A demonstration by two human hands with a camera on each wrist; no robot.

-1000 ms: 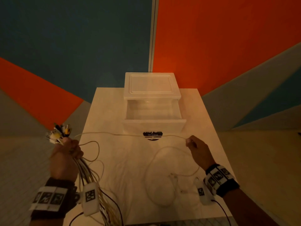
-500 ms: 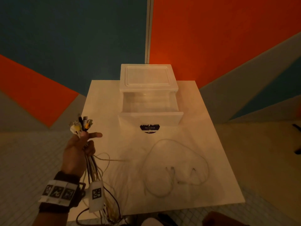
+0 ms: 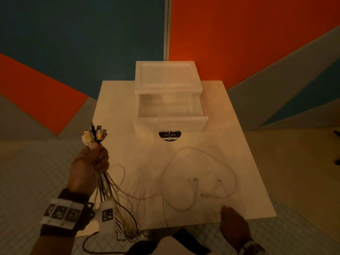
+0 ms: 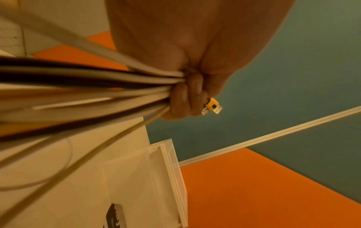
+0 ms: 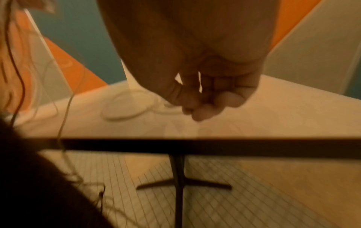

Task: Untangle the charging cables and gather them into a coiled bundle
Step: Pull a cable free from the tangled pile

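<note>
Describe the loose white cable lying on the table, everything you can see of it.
The loose white cable is thin, pale and flexible, likely plastic-sheathed. It lies flat on the white table, in front of the open plastic drawer box, curled into a large irregular loop with smaller curls inside. Small connector ends lie within the loop; their type is too small to tell. No hand holds it: the right hand hovers at the table's near edge, just short of the cable. Whether it joins the left hand's bundle is unclear.

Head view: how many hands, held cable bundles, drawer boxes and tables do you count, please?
hands: 2, the left hand and the right hand
cable bundle, held in the left hand: 1
drawer box: 1
table: 1
Total: 5
</note>
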